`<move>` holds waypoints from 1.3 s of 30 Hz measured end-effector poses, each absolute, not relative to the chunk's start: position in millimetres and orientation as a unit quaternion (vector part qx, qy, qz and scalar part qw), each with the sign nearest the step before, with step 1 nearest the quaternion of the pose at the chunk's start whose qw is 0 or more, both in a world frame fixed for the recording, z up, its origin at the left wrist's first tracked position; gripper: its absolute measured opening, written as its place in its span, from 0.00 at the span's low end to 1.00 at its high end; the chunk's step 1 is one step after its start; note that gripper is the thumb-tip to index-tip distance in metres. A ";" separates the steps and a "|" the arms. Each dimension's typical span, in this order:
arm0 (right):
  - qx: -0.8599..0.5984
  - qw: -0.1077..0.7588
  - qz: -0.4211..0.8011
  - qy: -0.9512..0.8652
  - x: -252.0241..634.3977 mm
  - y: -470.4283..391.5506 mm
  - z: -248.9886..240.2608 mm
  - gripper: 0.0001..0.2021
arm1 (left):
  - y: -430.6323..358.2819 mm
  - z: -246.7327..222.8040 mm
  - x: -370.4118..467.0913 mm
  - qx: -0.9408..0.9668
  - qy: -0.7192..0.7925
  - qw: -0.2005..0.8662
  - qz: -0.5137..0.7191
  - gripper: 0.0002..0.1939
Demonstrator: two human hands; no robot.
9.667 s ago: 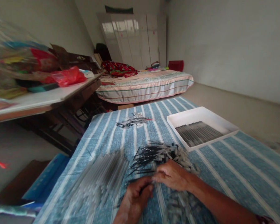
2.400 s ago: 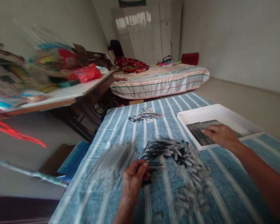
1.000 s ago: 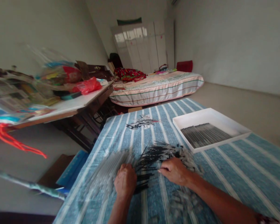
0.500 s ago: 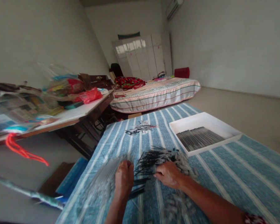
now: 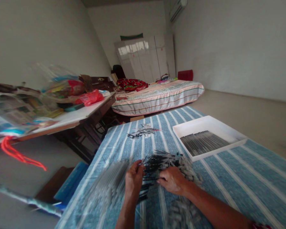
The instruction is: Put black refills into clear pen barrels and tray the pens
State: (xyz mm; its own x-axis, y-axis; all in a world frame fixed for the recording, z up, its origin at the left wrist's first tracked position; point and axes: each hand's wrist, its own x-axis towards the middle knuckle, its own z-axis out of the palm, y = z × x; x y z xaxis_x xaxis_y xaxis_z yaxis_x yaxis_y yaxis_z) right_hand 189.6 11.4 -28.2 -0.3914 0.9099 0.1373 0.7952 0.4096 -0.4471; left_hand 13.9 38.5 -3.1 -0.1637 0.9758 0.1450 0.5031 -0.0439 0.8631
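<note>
My left hand (image 5: 134,176) has its thumb and fingertips pinched on a thin dark rod, like a pen refill (image 5: 144,159), tilted upward. My right hand (image 5: 173,180) is closed at the near edge of the dark heap; what its fingers hold is hidden. Between and beyond the hands lies a heap of black refill-like rods (image 5: 154,160), with clear cap-like pieces (image 5: 188,165) on its right side. Rows of translucent tubes, like pen barrels (image 5: 107,181), spread left of my left hand. More small grey clear pieces (image 5: 183,211) lie nearer, below my right forearm.
An open white box (image 5: 213,122) at the right holds a row of slim grey pens (image 5: 203,141). Farther back on the striped cloth (image 5: 259,171) is a small dark pile (image 5: 143,132). A cluttered side table (image 5: 69,119) stands left; a bed (image 5: 157,98) is beyond.
My left hand has moved right and slightly up, away from the tubes and closer to the dark heap. A thin rod now shows at its fingertips. My right hand stays nearly in place.
</note>
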 end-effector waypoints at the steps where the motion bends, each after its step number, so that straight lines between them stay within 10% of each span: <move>1: -0.519 0.184 0.157 -0.820 189.4 11.4 -28.6 0.13 | 38.2 -4.9 14.0 0.575 0.630 0.288 0.435 0.17; 39: -0.509 0.218 0.129 -0.822 186.7 13.8 -40.1 0.12 | 28.4 -20.2 1.8 0.564 0.617 0.369 0.406 0.17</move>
State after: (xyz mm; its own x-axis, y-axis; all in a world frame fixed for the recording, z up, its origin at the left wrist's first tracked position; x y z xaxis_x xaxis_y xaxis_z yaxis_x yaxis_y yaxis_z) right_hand 186.7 13.8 -40.1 -0.3861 0.8941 0.2268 0.7813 0.4477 -0.4348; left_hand 1.8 28.4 -20.2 -0.0903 0.9959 0.0024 0.3961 0.0337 0.9176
